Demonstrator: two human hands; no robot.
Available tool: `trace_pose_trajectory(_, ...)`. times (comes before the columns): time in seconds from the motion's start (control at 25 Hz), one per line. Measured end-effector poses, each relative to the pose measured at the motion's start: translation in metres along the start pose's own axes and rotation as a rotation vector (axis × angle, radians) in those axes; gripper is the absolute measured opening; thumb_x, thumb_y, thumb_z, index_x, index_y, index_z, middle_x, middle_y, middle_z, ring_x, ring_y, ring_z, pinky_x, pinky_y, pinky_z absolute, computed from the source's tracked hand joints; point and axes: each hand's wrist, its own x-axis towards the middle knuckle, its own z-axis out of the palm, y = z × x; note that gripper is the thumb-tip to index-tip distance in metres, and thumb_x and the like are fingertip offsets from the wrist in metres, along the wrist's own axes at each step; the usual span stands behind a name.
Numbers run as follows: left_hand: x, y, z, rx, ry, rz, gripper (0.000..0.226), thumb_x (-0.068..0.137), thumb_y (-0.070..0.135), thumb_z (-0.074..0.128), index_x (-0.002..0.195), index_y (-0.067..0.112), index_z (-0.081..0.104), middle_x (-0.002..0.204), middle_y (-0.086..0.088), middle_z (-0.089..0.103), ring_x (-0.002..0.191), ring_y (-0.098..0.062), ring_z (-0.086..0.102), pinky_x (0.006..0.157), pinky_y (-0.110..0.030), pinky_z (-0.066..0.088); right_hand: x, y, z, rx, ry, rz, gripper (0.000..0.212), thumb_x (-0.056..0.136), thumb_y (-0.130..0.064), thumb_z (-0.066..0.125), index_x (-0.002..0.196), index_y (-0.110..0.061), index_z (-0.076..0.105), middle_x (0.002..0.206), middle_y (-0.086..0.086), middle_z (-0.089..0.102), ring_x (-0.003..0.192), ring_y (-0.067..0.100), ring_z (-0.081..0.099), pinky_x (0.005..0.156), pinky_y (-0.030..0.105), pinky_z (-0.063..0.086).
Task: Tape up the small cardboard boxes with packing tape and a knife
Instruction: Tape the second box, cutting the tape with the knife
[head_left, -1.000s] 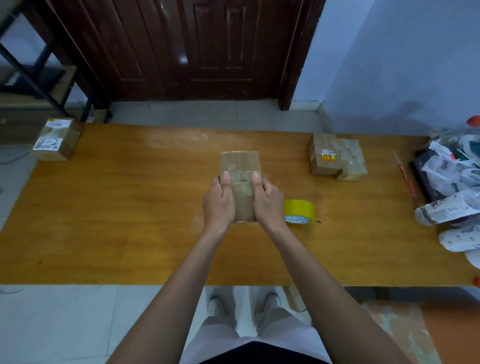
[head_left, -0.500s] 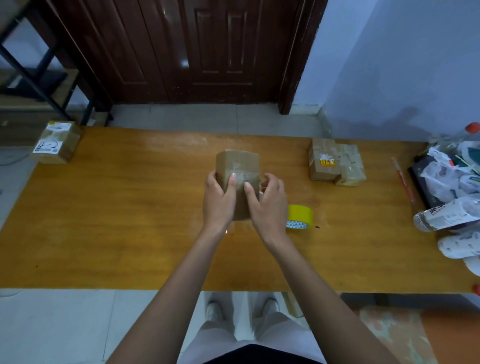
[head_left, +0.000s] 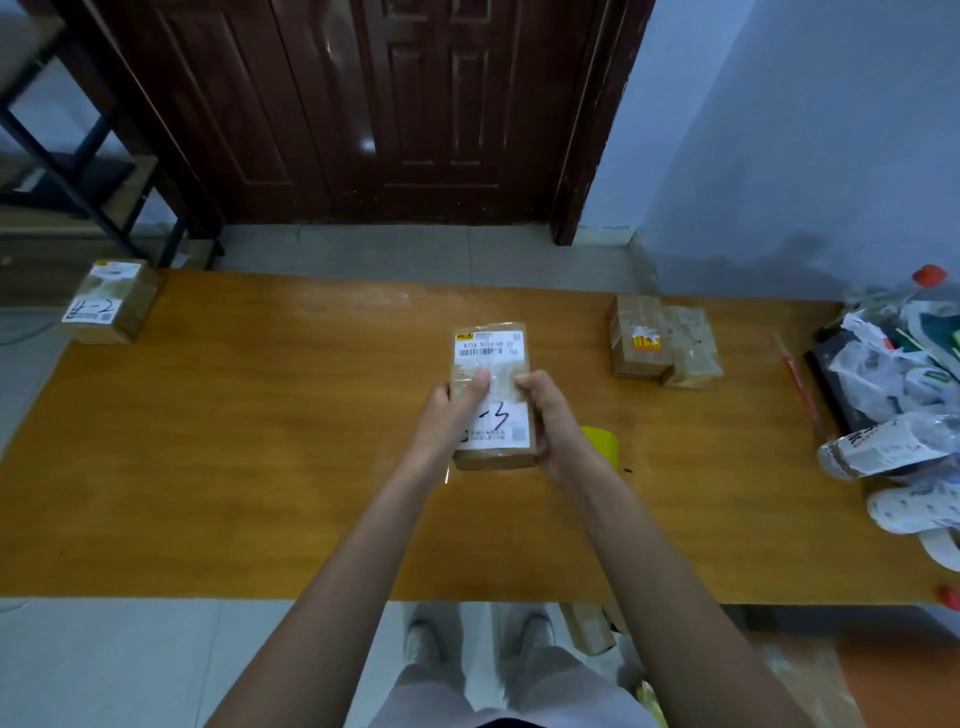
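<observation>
Far left of the grip, at the table (head_left: 218, 467) corner: labelled cardboard box (head_left: 110, 301), white sticker on top, handwriting on it, well apart from the hands

Centre: small box (head_left: 493, 397) held over the table, label face up, barcode at far end, black scribble at near end. Glossy tape band across the middle of the label. Left hand (head_left: 441, 421) grips the left side, thumb lying on top over the tape band. Right hand (head_left: 558, 423) grips the right side, thumb tip on top near the tape band, fingers wrapped under. Both hands clamped on this box, thumbs near each other but apart

Just right of the grip, partly hidden behind the right hand: yellow tape roll (head_left: 602, 444) on the table

Further right and beyond: two taped boxes (head_left: 665, 340) touching each other, one with an orange-yellow sticker

Right again: thin red knife (head_left: 797, 379) lying on the table, near a pile of plastic bags and bottles (head_left: 904, 395) at the table's right edge
</observation>
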Motion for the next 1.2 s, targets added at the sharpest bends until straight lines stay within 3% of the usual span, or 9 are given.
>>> trace_pose_trajectory(0.12,0.002,-0.005,0.003,0.076,0.114,0.086,0.036,0.093,0.047,0.058,0.107,0.014,0.063,0.100,-0.007,0.073,0.086,-0.022,0.072,0.075,-0.038,0.059,0.003,0.000,0.005,-0.258,0.135,-0.079,0.040,0.091,-0.037,0.061,0.117,-0.007,0.063,0.107,0.012,0.072,0.091,0.025,0.071,0.079,0.040,0.058)
trace_pose_trajectory(0.24,0.000,-0.006,0.005,0.219,0.259,0.200,0.035,0.096,0.048,0.052,0.104,0.015,0.057,0.089,0.003,0.069,0.074,-0.008,0.066,0.058,-0.019,0.052,-0.001,0.000,0.010,-0.517,0.251,-0.239,0.040,0.081,-0.048,0.073,0.104,-0.016,0.068,0.091,-0.003,0.074,0.078,0.011,0.072,0.061,0.022,0.055)
trace_pose_trajectory(0.36,-0.004,-0.006,0.006,0.316,0.291,0.288,0.039,0.098,0.050,0.045,0.105,0.014,0.058,0.084,0.008,0.067,0.075,-0.010,0.066,0.062,-0.025,0.052,-0.002,0.005,0.010,-0.772,0.334,-0.429,0.035,0.090,-0.053,0.057,0.094,-0.020,0.070,0.081,-0.003,0.073,0.073,0.014,0.070,0.064,0.037,0.056)
trace_pose_trajectory(0.56,0.000,-0.001,0.003,0.447,0.273,0.339,0.041,0.100,0.051,0.037,0.098,0.014,0.056,0.079,0.004,0.066,0.073,-0.019,0.066,0.062,-0.035,0.052,-0.006,0.011,0.013,-0.735,0.347,-0.493,0.031,0.100,-0.043,0.046,0.078,-0.028,0.062,0.074,-0.003,0.071,0.064,0.007,0.067,0.059,0.038,0.055)
trace_pose_trajectory(0.72,0.006,0.003,-0.009,0.315,0.130,0.291,0.040,0.096,0.053,0.048,0.108,0.016,0.055,0.092,0.000,0.071,0.080,-0.017,0.070,0.071,-0.044,0.058,-0.002,0.009,0.009,-0.549,0.351,-0.316,0.033,0.094,-0.050,0.053,0.108,-0.021,0.062,0.092,-0.006,0.071,0.079,0.005,0.069,0.071,0.033,0.058)
trace_pose_trajectory(0.84,0.007,0.002,-0.008,0.224,0.106,0.288,0.033,0.092,0.054,0.053,0.107,0.025,0.053,0.095,0.005,0.070,0.079,-0.010,0.071,0.069,-0.037,0.060,-0.002,0.006,0.011,-0.520,0.349,-0.305,0.060,0.079,-0.062,0.065,0.118,-0.018,0.052,0.098,-0.007,0.070,0.078,0.004,0.070,0.064,0.026,0.058)
trace_pose_trajectory(0.96,0.005,-0.001,-0.002,0.237,0.162,0.306,0.026,0.090,0.053,0.058,0.099,0.028,0.053,0.088,0.009,0.069,0.070,0.000,0.068,0.057,-0.023,0.055,0.000,0.004,0.013,-0.632,0.413,-0.341,0.050,0.083,-0.058,0.064,0.110,-0.018,0.051,0.094,-0.006,0.069,0.077,0.008,0.069,0.066,0.035,0.059)
trace_pose_trajectory(1.08,0.005,-0.006,-0.002,0.299,0.212,0.354,0.026,0.093,0.050,0.056,0.099,0.025,0.056,0.083,0.008,0.070,0.068,-0.003,0.068,0.059,-0.029,0.056,-0.002,0.009,0.015,-0.735,0.455,-0.400,0.040,0.089,-0.057,0.057,0.100,-0.018,0.051,0.082,-0.009,0.067,0.069,0.005,0.067,0.062,0.036,0.056)
trace_pose_trajectory(1.2,0.002,-0.010,-0.002,0.333,0.262,0.402,0.024,0.098,0.050,0.045,0.092,0.030,0.055,0.076,0.008,0.068,0.064,-0.002,0.065,0.055,-0.024,0.051,-0.003,0.011,0.019,-0.801,0.458,-0.437,0.040,0.095,-0.054,0.049,0.099,-0.015,0.051,0.078,-0.008,0.067,0.065,0.007,0.066,0.060,0.039,0.055)
